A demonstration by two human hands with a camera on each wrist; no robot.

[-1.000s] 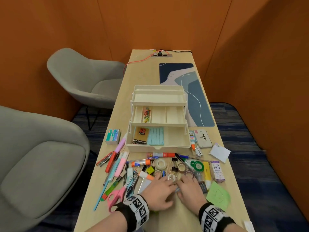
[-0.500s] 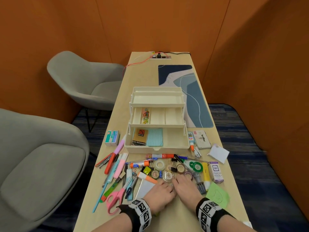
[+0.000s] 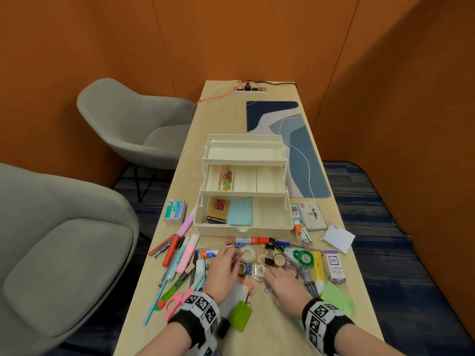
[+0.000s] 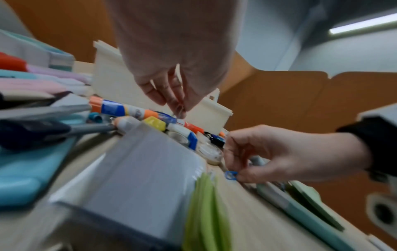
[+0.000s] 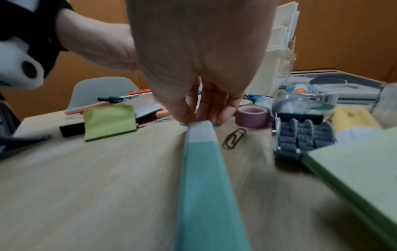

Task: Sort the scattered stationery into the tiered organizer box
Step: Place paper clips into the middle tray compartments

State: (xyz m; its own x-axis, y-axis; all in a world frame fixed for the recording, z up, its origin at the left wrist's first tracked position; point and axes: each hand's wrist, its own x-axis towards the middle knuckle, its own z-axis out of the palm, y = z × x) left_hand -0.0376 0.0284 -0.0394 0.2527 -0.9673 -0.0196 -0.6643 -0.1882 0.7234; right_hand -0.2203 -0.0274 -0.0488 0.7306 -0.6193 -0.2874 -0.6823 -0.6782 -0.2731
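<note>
The cream tiered organizer box (image 3: 244, 228) stands open mid-table, with coloured paper clips (image 3: 226, 177) in its middle tier and envelopes and a card pad in the bottom. Loose stationery lies in front of it. My left hand (image 3: 232, 253) reaches over the pile by the glue stick (image 3: 209, 253). In the left wrist view my left hand (image 4: 179, 110) pinches a thin pale paper clip. My right hand (image 3: 268, 281) is low on the table and pinches a blue paper clip (image 4: 230, 175) between thumb and fingers (image 5: 189, 117).
Pens, highlighters and pink scissors (image 3: 174, 304) lie left of the hands. Tape rolls (image 3: 248, 254), a date stamp (image 5: 303, 135), an ink box (image 3: 336, 265) and green sticky pads (image 3: 241, 316) crowd the front. A bronze paper clip (image 5: 234, 138) lies loose. Grey chairs (image 3: 133, 124) stand left.
The hands, side by side a second ago, have parted. The left has gone forward and left over the pile; the right stays near the front, on the blue paper clip.
</note>
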